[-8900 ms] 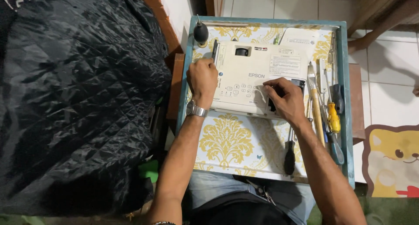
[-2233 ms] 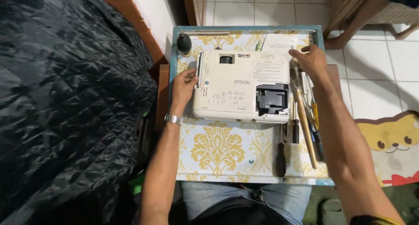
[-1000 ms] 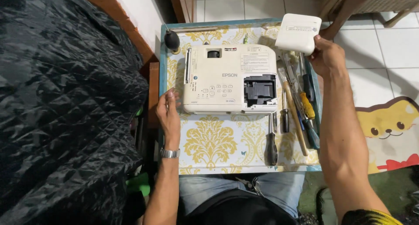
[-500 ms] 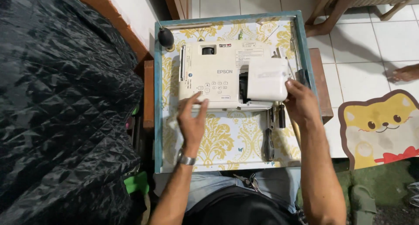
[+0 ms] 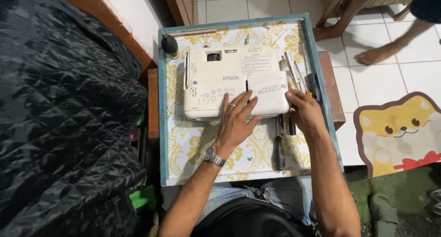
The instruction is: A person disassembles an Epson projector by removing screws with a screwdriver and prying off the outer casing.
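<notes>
A white projector [image 5: 216, 83] lies flat on a small tray-like table with a teal rim [image 5: 161, 126] and a yellow patterned top. A white rectangular cover panel [image 5: 268, 93] sits over the projector's right part. My left hand [image 5: 236, 120], with a ring and a wristwatch, presses flat on the projector's front and on the panel's left edge. My right hand [image 5: 305, 110] grips the panel's right edge with thumb and fingers.
Several screwdrivers and hand tools [image 5: 303, 78] lie along the table's right side, one black-handled screwdriver [image 5: 278, 149] near the front. A black air blower [image 5: 169, 45] stands at the back left corner. Black quilted fabric [image 5: 64, 117] fills the left. Another person's bare feet [image 5: 367, 53] are on the tiled floor.
Earlier my right hand lifted the white panel off to the right; now the panel is back on the projector's right part, and my left hand has moved up onto it.
</notes>
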